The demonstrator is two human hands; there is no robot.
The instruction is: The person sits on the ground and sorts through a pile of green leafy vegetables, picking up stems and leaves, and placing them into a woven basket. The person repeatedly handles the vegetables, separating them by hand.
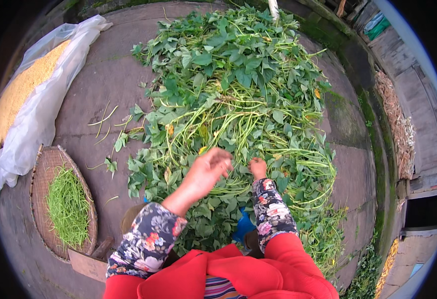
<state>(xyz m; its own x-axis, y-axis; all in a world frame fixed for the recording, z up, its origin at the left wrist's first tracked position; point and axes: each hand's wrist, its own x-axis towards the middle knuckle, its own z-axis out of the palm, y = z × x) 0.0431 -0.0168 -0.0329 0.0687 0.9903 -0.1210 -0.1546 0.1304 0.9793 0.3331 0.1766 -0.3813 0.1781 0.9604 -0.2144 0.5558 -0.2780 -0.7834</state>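
A large heap of leafy green vines (241, 67) with long pale stems spreads over the ground in front of me. My left hand (209, 170) is above the heap's near middle, its fingers curled and partly blurred; whether it holds anything cannot be made out. Just right of it, my right hand (257, 166) is at the vines with fingers bent, and its grip is too small to tell. Cut green stems (69, 207) lie piled in a woven bamboo basket (40, 187) on the ground at the lower left.
Yellow grain (28, 80) lies on a white plastic sheet (48, 108) at the left. Loose stems (104, 119) are scattered on the concrete between sheet and heap. A wooden board (87, 266) is beside the basket. A mossy ledge (379, 168) curves along the right side.
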